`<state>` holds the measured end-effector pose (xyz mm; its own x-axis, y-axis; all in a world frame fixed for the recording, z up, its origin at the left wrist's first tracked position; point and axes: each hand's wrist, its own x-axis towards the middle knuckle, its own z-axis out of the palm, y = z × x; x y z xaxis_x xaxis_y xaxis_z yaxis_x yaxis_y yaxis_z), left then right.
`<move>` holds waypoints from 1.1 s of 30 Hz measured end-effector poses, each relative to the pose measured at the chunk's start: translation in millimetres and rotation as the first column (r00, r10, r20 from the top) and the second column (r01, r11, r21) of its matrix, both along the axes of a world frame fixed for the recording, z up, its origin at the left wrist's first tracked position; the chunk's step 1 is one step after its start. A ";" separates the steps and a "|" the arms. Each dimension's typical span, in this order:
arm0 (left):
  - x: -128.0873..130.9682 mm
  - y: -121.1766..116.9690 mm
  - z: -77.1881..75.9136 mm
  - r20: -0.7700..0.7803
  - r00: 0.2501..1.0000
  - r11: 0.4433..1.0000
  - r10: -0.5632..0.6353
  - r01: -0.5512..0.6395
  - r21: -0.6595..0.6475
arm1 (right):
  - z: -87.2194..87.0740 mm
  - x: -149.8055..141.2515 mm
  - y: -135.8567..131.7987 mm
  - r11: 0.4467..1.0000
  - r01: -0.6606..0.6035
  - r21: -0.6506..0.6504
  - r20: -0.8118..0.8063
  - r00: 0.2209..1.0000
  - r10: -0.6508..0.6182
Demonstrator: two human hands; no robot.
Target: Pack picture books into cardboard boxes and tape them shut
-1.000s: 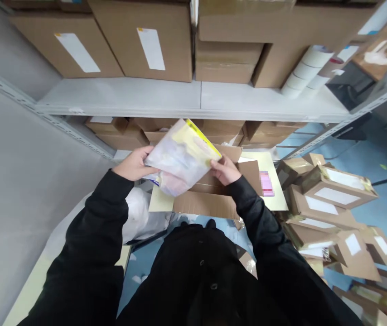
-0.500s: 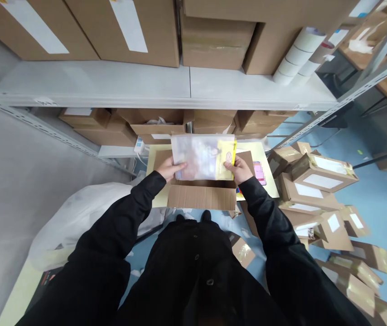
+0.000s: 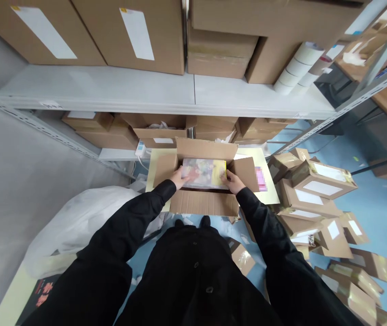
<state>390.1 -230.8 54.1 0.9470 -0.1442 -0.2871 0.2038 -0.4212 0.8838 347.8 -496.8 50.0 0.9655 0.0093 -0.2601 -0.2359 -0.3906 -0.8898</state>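
A flat plastic-wrapped package point(image 3: 202, 173), milky with a yellow right end and a blurred printed picture, lies level within the opening of a cardboard box point(image 3: 203, 203). My left hand point(image 3: 180, 177) grips its left end, the thumb on top. At the yellow end my right hand point(image 3: 233, 182) holds on with closed fingers. All the box's flaps stand folded outward. The box rests on a pale yellow table point(image 3: 270, 192); what lies under the package is hidden.
Above the table runs a grey shelf point(image 3: 112, 88) with large cartons and white tape rolls point(image 3: 295, 68). Stacked cardboard boxes point(image 3: 316, 199) fill the floor on the right. A white plastic bag point(image 3: 88, 217) bulges at the left. A pink printed item point(image 3: 260, 179) lies beside the box.
The package, earlier tilted above the box, has been levelled and lowered into its opening. Both hands have stayed on its ends and come down with it.
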 end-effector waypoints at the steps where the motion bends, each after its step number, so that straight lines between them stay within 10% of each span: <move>1: -1.5 2.2 3.8 0.040 0.999 0.997 -0.005 0.002 0.073 | 2.2 -2.3 -0.6 0.998 0.000 -0.067 0.023 1.000 0.001; 5: -14.9 29.1 23.7 0.243 0.969 0.937 -0.048 -0.040 0.346 | 17.5 -21.6 -17.6 0.928 0.067 -0.366 0.192 0.981 0.005; 9: -22.0 72.9 27.2 0.173 0.956 0.829 0.236 -0.291 0.477 | 24.3 -39.8 -53.8 0.797 0.321 -0.511 0.304 0.935 -0.182; 14: -16.8 96.5 2.1 -0.178 0.876 0.893 0.448 -0.449 0.037 | 11.5 -42.2 -72.4 0.905 0.394 -0.161 0.190 0.912 -0.363; 17: -21.8 86.8 -8.1 -0.077 0.889 0.868 0.452 -0.458 -0.192 | 7.8 -42.1 -62.7 0.959 0.282 -0.025 0.239 0.933 -0.268; 21: -35.9 73.3 -7.4 0.318 0.947 0.998 -0.054 0.040 0.051 | 6.2 -45.8 -57.0 0.964 -0.107 -0.244 0.233 0.958 0.166; 25: -42.5 80.3 1.4 0.234 0.715 0.698 -0.659 0.464 0.546 | -3.7 -47.7 -71.2 0.778 -0.380 -0.501 0.136 0.852 0.505; 29: -40.0 98.8 1.9 0.094 0.583 0.468 -0.807 0.535 0.703 | -13.5 -50.2 -83.6 0.651 -0.421 -0.632 0.065 0.808 0.586; 33: -33.9 107.6 -16.8 0.151 0.588 0.508 -0.795 0.509 0.695 | -14.1 -52.3 -85.3 0.658 -0.422 -0.624 0.080 0.803 0.591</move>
